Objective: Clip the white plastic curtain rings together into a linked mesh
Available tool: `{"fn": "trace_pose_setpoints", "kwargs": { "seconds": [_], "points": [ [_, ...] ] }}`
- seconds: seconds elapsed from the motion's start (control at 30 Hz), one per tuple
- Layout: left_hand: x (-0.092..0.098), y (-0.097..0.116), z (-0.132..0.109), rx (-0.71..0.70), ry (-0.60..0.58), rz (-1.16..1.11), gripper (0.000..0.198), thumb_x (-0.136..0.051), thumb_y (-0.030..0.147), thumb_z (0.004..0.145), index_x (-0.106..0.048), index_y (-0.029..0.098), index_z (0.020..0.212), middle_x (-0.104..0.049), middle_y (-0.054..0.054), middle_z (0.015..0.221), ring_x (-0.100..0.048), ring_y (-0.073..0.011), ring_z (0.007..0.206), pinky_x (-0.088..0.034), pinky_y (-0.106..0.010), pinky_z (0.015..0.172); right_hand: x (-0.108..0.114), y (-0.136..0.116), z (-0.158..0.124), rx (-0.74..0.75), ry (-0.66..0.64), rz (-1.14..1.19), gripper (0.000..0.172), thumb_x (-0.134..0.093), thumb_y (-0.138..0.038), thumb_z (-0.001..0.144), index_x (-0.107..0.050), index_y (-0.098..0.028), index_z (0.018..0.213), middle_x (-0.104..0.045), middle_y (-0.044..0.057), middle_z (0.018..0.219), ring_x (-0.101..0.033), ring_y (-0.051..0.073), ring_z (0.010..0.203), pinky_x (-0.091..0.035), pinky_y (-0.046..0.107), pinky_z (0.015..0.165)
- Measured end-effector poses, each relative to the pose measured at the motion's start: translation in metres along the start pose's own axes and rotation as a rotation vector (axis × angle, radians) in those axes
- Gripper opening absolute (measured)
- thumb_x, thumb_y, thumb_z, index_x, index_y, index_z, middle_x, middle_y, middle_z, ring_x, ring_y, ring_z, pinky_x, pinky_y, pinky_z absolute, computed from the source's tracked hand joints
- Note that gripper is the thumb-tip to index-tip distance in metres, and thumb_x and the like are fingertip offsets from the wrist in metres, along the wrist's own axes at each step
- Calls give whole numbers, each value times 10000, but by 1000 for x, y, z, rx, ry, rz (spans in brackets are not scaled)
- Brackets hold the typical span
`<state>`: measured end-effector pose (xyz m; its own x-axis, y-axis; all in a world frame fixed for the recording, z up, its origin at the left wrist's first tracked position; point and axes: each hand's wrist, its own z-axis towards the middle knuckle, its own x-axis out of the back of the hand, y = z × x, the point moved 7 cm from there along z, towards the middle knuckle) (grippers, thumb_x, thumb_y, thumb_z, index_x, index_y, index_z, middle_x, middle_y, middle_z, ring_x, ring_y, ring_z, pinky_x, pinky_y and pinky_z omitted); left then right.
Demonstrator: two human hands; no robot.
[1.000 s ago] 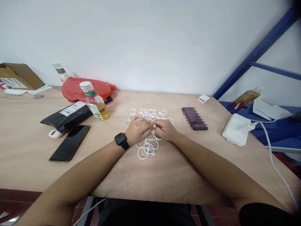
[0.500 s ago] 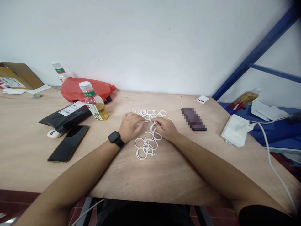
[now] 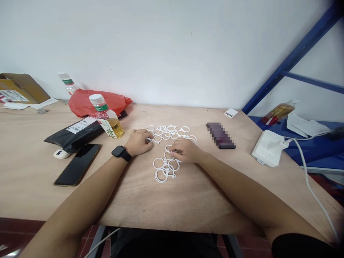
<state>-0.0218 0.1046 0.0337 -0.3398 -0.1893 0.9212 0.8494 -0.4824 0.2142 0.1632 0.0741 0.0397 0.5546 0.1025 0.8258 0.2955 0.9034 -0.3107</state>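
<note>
Several thin white rings with small eyelets, like curtain rings, lie on the wooden table in two groups. The far group (image 3: 166,135) spreads in loose rows; the near group (image 3: 161,175) overlaps in a small heap. At the left end of the far group is my left hand (image 3: 139,142), palm down with curled fingers, and a bit of white ring shows at its fingertips. My right hand (image 3: 186,150) lies over the top of the near group, its thumb and fingers pinched at the edge of a white ring (image 3: 168,147). The palm side of both hands is hidden.
To the left are a drink bottle (image 3: 109,123), a red plastic bag (image 3: 88,102), a black parcel (image 3: 72,134) and a phone (image 3: 77,165). On the right lie a pixelated dark phone (image 3: 220,135), a small white charger (image 3: 230,113) and a white power adapter (image 3: 268,148) with a cable.
My hands have moved apart from their meeting point over the rings. The left went left to the far group's end; the right came slightly nearer, down to the near group.
</note>
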Motion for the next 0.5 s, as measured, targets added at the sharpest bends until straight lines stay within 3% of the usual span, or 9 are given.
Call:
{"fn": "trace_pose_setpoints", "kwargs": {
  "seconds": [0.13,0.23,0.33,0.5],
  "points": [
    [2,0,2,30,61,-12,198,-561,275,816,-725,235,919,-743,-58,993,-661,-247,931,-391,-430,873,4,9,-4,-145,83,66,160,-557,-246,899,-710,-212,872,-715,15,734,-621,135,654,-459,258,649],
    [13,5,1,61,202,-113,202,-573,329,873,-735,231,944,-756,-60,977,-670,-238,933,-422,-423,883,7,22,-8,-272,195,64,143,-571,-231,877,-713,-211,888,-714,6,744,-609,117,601,-457,240,605],
    [20,23,-2,35,321,-318,180,-614,354,878,-738,233,929,-763,-45,962,-683,-208,912,-478,-384,868,10,29,-12,-343,302,95,213,-595,-240,859,-688,-212,1048,-720,15,832,-602,106,577,-483,247,615],
    [4,56,-2,-48,251,-618,151,-653,326,860,-742,223,925,-770,-40,913,-706,-179,825,-540,-338,802,8,20,-5,-285,237,129,294,-585,-277,894,-644,-218,1176,-710,39,926,-598,114,624,-488,260,649]
  ]
}}
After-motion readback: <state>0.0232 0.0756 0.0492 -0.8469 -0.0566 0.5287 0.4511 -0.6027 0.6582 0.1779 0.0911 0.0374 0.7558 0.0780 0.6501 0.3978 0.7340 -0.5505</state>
